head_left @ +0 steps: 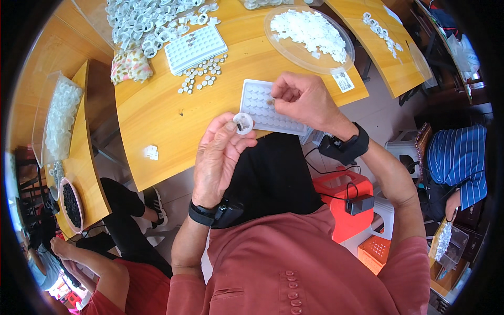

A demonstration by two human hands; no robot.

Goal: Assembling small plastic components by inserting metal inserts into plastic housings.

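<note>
My left hand (214,160) is closed, holding a small round white plastic casing (245,118) between thumb and fingers. A dark piece shows inside the casing. To its right, my right hand (308,101) is closed in a pinch over a white tray with rows of round pockets (253,94). A tiny brownish bit shows at those fingertips, too small to name. The tray reaches the table's near edge, above my lap. Farther off, a second white pocketed tray (197,52) has a few small silver discs on it, and several more silver button-like discs (206,79) lie loose beside it.
A big heap of white ring-shaped parts (142,23) covers the far left of the wooden table (173,123). White flat pieces fill a round clear tray (270,31) at the far right. Small white pieces (151,152) lie near the left edge. Co-workers sit on both sides; a red stool (341,194) stands right.
</note>
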